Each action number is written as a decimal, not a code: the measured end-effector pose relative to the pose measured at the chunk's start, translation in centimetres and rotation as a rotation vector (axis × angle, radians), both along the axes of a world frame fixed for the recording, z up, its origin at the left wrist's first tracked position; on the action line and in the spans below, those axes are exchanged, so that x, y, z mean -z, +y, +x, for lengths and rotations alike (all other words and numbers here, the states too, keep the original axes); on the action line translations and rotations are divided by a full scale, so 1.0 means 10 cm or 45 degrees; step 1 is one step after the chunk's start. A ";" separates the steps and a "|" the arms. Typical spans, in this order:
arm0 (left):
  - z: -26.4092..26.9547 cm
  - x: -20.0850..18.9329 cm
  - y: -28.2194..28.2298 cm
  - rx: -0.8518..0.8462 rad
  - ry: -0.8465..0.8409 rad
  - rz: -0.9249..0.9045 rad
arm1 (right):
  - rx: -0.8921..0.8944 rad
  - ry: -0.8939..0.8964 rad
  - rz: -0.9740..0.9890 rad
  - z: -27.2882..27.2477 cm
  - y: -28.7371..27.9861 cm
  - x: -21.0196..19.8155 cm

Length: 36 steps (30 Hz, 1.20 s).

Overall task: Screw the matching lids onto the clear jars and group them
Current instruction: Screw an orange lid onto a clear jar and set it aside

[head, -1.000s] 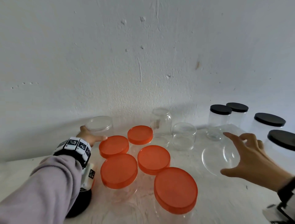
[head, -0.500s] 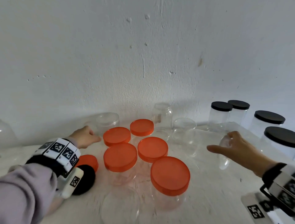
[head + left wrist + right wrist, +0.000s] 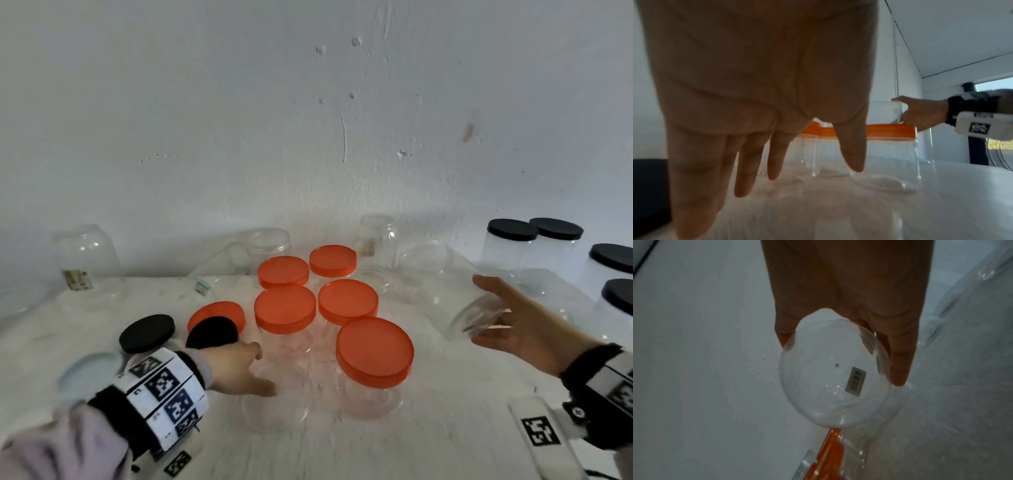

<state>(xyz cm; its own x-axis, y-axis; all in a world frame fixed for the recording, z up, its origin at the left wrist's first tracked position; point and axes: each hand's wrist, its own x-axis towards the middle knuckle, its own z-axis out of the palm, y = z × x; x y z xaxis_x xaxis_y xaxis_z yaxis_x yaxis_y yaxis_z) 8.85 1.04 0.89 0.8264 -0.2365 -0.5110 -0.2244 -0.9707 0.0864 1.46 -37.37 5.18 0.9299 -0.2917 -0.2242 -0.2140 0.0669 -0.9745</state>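
Observation:
My right hand [image 3: 479, 310] holds a clear round lid [image 3: 474, 317] tilted on edge above the table, thumb on top and fingers underneath. In the right wrist view the clear lid [image 3: 828, 394] carries a small barcode sticker. My left hand [image 3: 263, 371] reaches with straight fingers to the rim of a lidless clear jar [image 3: 279, 407] at the front, holding nothing. In the left wrist view the left hand's fingers [image 3: 744, 170] hang spread over that jar. Several orange-lidded jars [image 3: 375, 351] stand clustered in the middle.
A loose orange lid [image 3: 215, 310] and two black lids [image 3: 146, 333] lie at the left front. Black-lidded jars [image 3: 512, 240] stand at the right. Lidless clear jars [image 3: 87, 255] line the wall at the back, one with a sticker [image 3: 380, 240].
My left hand came from the back-left jar forward to the lidless jar at the front. My right hand took the clear lid off the table and tilted it up.

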 end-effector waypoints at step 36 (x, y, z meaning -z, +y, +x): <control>-0.91 -0.75 1.00 -0.630 -0.466 -1.226 | -1.092 0.033 -0.572 -0.05 2.22 0.45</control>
